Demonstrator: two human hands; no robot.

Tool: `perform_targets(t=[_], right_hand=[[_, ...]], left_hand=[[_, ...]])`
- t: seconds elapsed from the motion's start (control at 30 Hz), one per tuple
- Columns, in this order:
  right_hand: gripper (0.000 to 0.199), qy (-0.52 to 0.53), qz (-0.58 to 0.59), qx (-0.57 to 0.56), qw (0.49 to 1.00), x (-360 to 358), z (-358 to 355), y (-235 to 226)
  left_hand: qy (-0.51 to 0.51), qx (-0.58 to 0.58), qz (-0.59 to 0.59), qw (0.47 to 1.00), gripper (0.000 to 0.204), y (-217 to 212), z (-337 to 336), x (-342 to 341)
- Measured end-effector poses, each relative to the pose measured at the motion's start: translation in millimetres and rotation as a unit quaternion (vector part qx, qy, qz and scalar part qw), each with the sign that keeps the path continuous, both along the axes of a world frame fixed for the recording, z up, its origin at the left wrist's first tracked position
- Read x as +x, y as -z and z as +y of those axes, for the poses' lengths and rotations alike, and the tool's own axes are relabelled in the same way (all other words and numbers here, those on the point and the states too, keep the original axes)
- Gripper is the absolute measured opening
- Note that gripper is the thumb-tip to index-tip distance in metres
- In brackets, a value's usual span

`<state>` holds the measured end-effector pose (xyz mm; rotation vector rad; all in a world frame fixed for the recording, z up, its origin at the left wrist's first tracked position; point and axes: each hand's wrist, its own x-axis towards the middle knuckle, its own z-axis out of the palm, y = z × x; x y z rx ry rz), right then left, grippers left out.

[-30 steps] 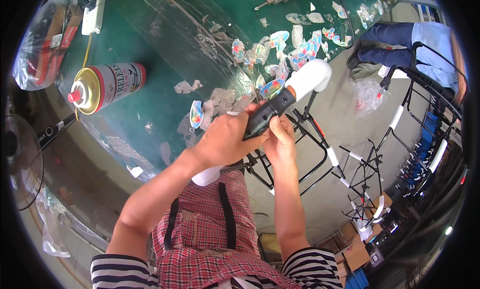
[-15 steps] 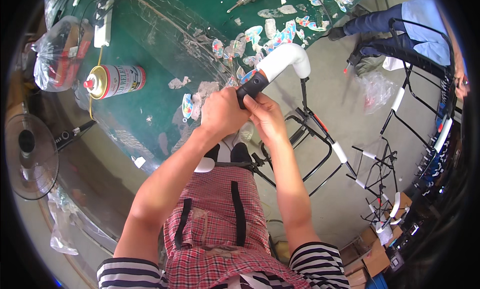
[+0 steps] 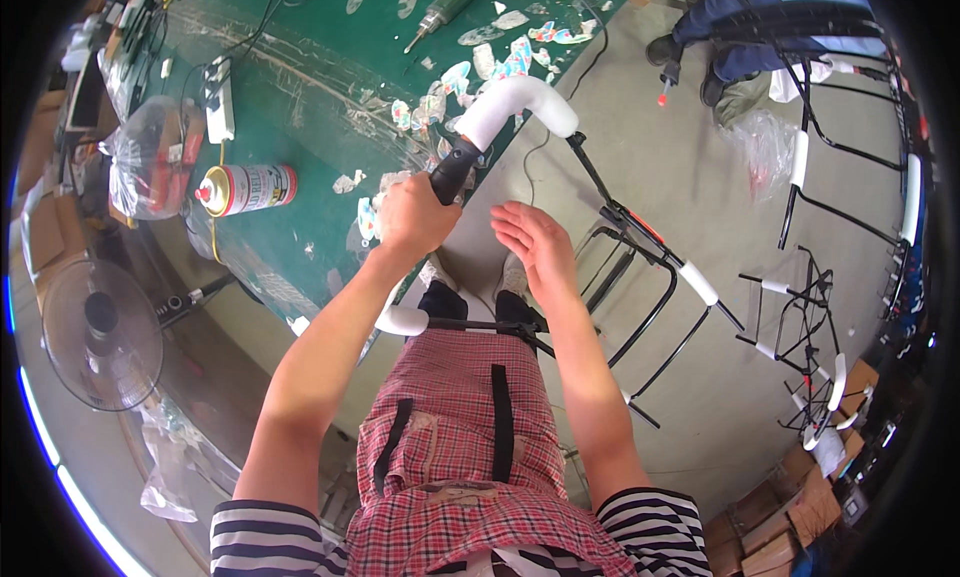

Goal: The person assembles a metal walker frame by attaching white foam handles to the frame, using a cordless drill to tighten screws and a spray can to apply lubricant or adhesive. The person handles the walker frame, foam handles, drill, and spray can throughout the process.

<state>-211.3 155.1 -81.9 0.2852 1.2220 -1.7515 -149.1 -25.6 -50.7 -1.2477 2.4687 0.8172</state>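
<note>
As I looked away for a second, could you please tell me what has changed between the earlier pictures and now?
The right hand has let go of the black grip and moved off to the person's right, its fingers now open and apart from it. The left hand still holds the grip, and the spray can stays on the green table.
</note>
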Motion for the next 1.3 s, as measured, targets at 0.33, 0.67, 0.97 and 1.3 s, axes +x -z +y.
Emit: perform_targets(t=[0.33, 0.67, 0.97, 1.3], right_hand=[[0.033, 0.011, -0.042, -0.048, 0.998, 34, 0, 7], [0.032, 0.075, 0.065, -0.091, 0.991, 23, -51, 8], [0.042, 0.017, 0.114, -0.066, 0.991, 8, -86, 8], [0.047, -0.011, 0.011, -0.067, 0.998, 5, -65, 0]], left_hand=[[-0.050, 0.430, 0.053, 0.900, 0.012, -3, -32, 0], [-0.059, 0.446, 0.053, 0.891, 0.011, -2, -29, 0], [0.078, -0.031, 0.058, 0.995, 0.032, 2, 2, 2], [-0.034, 0.314, 0.017, 0.949, 0.024, -16, -28, -3]])
